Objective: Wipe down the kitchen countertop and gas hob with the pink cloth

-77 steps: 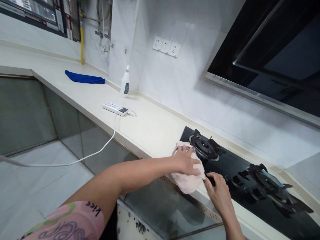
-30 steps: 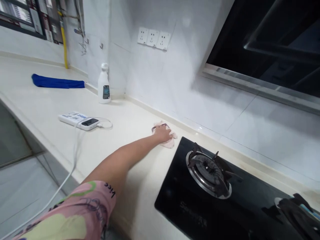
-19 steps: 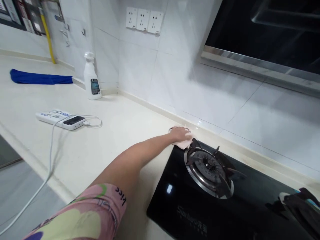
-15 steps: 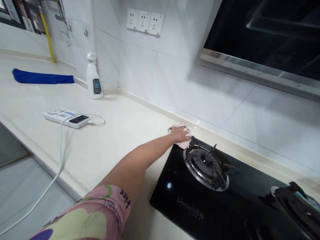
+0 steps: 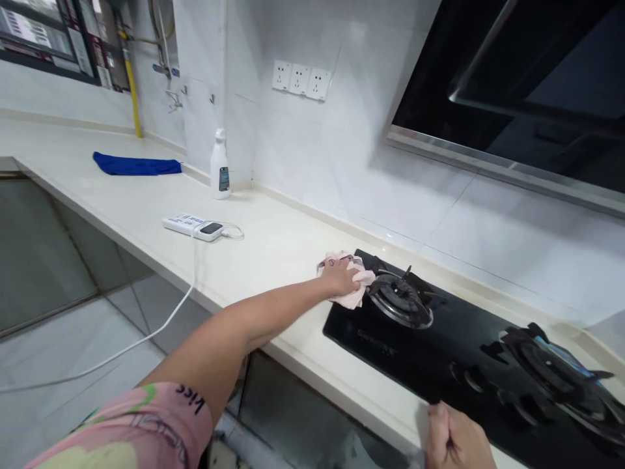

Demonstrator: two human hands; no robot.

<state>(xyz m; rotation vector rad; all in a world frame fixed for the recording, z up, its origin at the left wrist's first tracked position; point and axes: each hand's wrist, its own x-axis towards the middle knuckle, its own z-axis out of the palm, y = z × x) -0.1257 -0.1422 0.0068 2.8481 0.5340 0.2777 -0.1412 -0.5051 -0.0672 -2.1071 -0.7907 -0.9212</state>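
My left hand is pressed on a crumpled pale pink cloth, its fingers bent over it. The cloth lies across the left edge of the black gas stove and the counter beside it. Just to its right is the left burner with its dark pan supports. My right hand shows at the bottom right, closed, by the front edge of the stove. Its palm and most of its fingers are hidden, so anything inside cannot be made out.
A white power bank with a white cable lies on the counter. Behind it stand a white spray bottle and a folded blue cloth. The range hood overhangs the stove. The right burner has raised supports.
The view has shifted back, showing more of the stove front and cabinets. My left hand and the pink cloth have moved along the stove's left edge toward me. My right hand has come into view.
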